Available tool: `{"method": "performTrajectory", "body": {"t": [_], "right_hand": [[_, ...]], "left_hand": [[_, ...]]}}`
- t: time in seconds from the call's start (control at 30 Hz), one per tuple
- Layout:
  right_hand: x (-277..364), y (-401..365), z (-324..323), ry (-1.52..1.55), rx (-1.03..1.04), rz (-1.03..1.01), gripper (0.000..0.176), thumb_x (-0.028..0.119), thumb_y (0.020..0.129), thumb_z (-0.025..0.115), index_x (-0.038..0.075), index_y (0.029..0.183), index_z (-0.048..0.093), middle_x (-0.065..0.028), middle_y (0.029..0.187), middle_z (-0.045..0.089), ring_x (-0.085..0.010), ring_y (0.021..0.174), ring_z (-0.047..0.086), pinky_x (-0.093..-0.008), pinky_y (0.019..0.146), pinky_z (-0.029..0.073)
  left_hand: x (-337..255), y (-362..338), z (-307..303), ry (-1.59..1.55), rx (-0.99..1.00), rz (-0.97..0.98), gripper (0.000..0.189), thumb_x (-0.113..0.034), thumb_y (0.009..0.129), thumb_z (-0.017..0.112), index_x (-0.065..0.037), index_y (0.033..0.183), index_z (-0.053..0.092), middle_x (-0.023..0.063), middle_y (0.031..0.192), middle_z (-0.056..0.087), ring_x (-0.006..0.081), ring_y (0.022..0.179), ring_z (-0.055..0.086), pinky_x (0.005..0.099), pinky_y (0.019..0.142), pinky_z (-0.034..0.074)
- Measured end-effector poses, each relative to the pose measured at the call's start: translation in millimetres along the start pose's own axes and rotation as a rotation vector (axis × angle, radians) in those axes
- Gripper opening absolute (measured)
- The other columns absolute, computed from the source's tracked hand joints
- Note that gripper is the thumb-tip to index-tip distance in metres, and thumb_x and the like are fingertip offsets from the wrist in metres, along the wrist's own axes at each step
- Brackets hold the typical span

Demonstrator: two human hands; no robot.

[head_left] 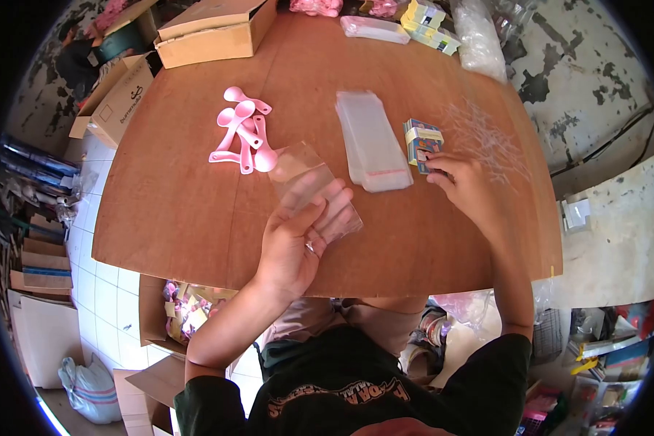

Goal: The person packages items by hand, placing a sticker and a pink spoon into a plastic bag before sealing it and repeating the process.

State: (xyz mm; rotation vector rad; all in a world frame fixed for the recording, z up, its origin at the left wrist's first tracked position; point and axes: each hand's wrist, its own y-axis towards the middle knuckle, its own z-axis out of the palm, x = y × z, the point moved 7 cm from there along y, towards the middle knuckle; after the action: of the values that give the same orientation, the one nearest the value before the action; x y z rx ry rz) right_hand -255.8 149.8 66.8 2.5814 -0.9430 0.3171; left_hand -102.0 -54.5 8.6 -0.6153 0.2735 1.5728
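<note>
My left hand is closed on a clear plastic bag, thumb on top and fingers showing through the film. Just beyond the bag lies a small pile of pink measuring spoons. My right hand touches a stack of small printed cards with its thumb and fingertips; a pale band crosses the stack. Whether a card is gripped between those fingers cannot be made out. Between my two hands rests a stack of clear plastic bags, fanned slightly at its far end.
Thin clear strips are scattered at the table's right. An open cardboard box and wrapped packs stand along the far edge. Below the near edge, a carton holds small colourful packs. Another person is at the far left.
</note>
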Motion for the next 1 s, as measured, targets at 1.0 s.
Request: {"method": "performTrajectory", "body": {"t": [1.0], "right_hand": [[101.1, -105.9, 29.0, 0.668, -0.733, 0.386, 0.016, 0.004, 0.087, 0.064, -0.006, 0.099, 0.067, -0.0064, 0.082, 0.068, -0.0073, 0.073, 0.060, -0.0207, 0.063, 0.047]], "left_hand": [[4.4, 7.8, -4.8, -0.186, -0.041, 0.184, 0.051, -0.001, 0.093, 0.049, -0.004, 0.140, 0.029, 0.0185, 0.135, 0.045, 0.0234, 0.125, 0.048, 0.0367, 0.106, 0.042]]}}
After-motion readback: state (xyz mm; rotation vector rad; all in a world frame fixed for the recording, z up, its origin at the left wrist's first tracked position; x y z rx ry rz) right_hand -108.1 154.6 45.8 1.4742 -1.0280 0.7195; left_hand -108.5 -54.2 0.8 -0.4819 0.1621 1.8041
